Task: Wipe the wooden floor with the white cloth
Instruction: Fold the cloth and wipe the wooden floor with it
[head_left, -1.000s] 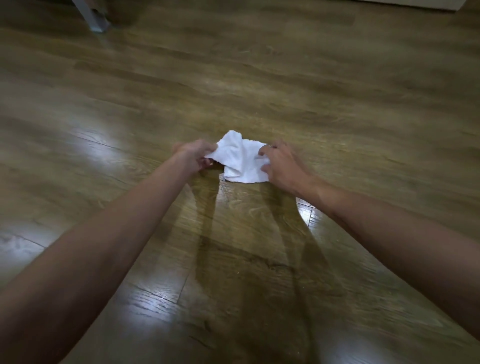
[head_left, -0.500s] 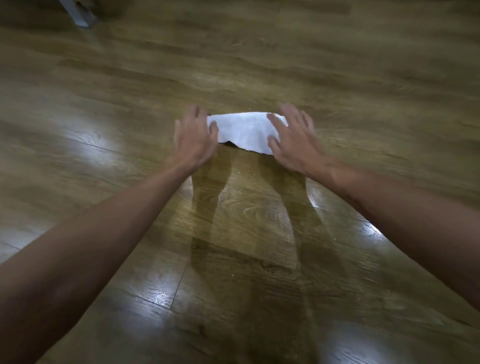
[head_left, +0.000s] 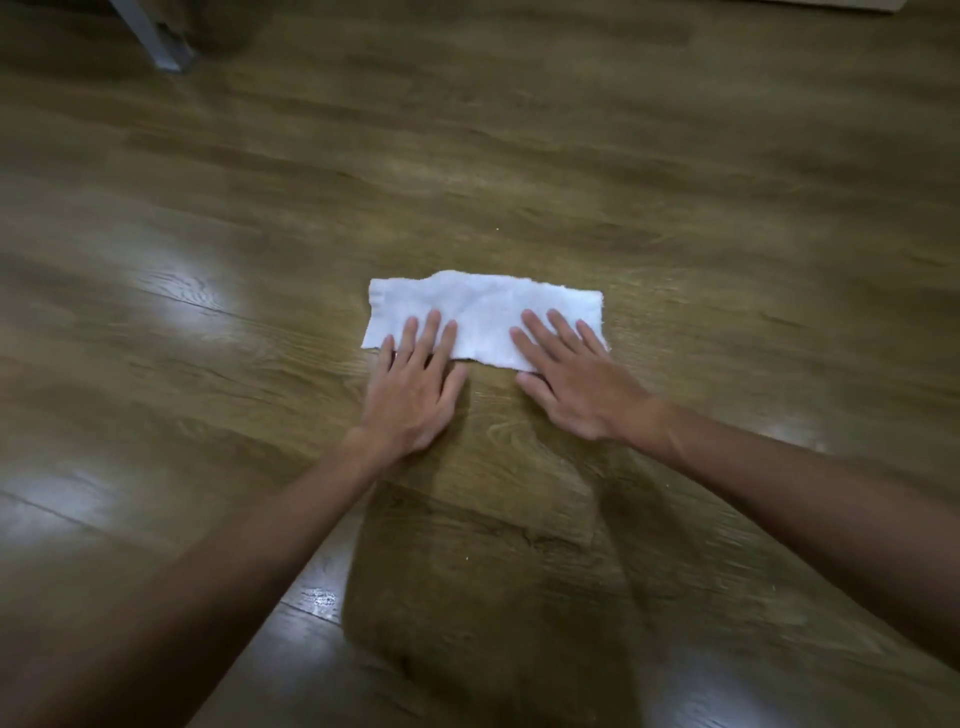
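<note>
We see the left hand (head_left: 415, 395) lying flat with its fingers straight and slightly spread, the fingertips pressing down on the near left part of the white cloth (head_left: 483, 306) while the palm rests on the wooden floor (head_left: 675, 182) just short of the cloth's edge. The right hand (head_left: 576, 384) lies the same way, fingers straight and fanned, their tips on the near right part of the cloth and the palm and thumb on the bare boards. Neither hand grips anything; both simply press. Both bare forearms reach in from the bottom corners and meet the hands close together, with a strip of floor between the two palms.

The cloth is spread out flat as a long strip running left to right, lying on the floor straight ahead of us near the middle of the view, its far edge slightly ragged. Glossy patches of reflected light show on the boards at the left. A pale furniture leg (head_left: 150, 36) stands at the top left, well apart from the cloth.
</note>
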